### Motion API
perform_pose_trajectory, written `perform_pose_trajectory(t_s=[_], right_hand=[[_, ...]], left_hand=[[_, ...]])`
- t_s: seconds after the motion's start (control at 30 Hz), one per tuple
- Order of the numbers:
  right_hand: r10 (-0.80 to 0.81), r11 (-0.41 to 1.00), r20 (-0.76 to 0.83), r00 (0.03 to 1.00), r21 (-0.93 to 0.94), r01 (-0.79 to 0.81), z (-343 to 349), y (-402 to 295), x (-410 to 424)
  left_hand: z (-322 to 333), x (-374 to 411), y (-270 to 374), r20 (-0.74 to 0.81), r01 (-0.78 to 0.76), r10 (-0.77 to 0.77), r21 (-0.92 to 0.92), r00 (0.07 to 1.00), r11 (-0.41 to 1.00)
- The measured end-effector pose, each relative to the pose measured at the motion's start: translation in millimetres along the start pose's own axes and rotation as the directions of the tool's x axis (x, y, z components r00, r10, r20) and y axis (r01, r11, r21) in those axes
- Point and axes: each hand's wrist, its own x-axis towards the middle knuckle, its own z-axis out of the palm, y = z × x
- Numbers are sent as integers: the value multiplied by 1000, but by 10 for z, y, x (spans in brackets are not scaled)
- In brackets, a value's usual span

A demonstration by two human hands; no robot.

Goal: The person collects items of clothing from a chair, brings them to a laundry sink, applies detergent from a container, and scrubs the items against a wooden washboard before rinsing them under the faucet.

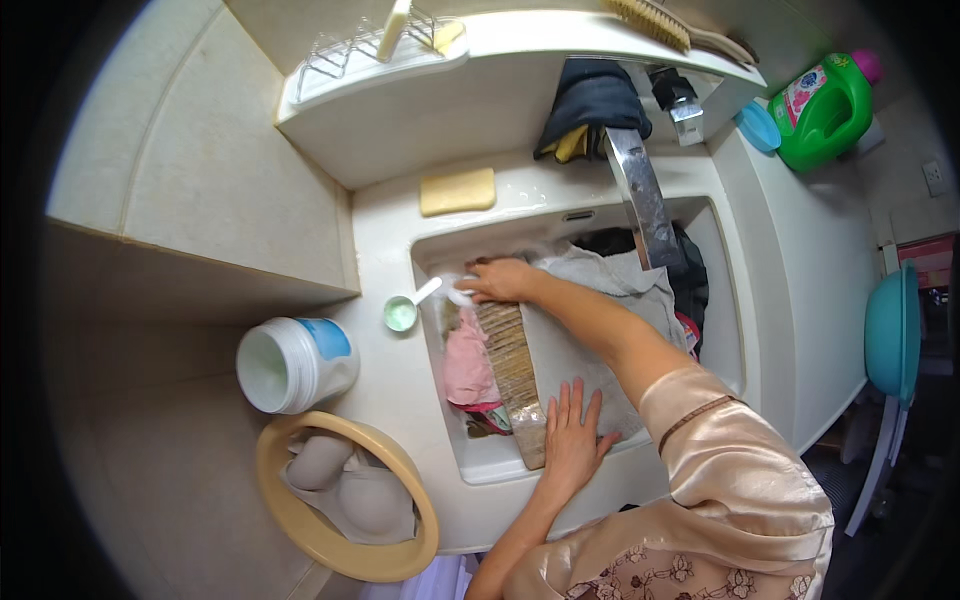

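My left hand [574,431] lies flat, fingers apart, on a wet grey cloth [581,367] and near the lower edge of a ribbed washboard [510,345] in a white sink [487,471]. At the washboard's upper end, my right hand [499,281] reaches left over white suds [455,291]; whether it grips anything is unclear. Pink fabric [469,364] lies left of the board, and dark clothing [690,277] on the right side of the basin. A small scoop of pale green powder [400,313] rests at the left rim, its white handle towards the suds.
A metal faucet [645,202] juts over the basin. Yellow bar soap [457,192] sits on the back ledge. On the left are an open white tub [300,364] and a tan basin [274,510] holding a beige bra [367,499]. A green detergent bottle [825,112] stands at the back right.
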Motion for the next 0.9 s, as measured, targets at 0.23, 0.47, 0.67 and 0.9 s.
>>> perform_pose_trajectory(t_s=[0.23, 0.47, 0.67, 0.9], right_hand=[[175, 962, 251, 952, 163, -219, -417, -576, -458], [8, 997, -78, 997, -70, -13, -165, -642, -834], [222, 876, 56, 974, 428, -224, 63, -863, -1135], [290, 942, -153, 945, -125, -310, -170, -147, -661]], left_hand=[[-147, -131, 138, 118, 11, -28, 142, 993, 990], [-227, -170, 219, 359, -176, 100, 189, 928, 966], [15, -210, 143, 450, -123, 43, 151, 892, 981], [-151, -138, 306, 386, -203, 134, 144, 912, 968]])
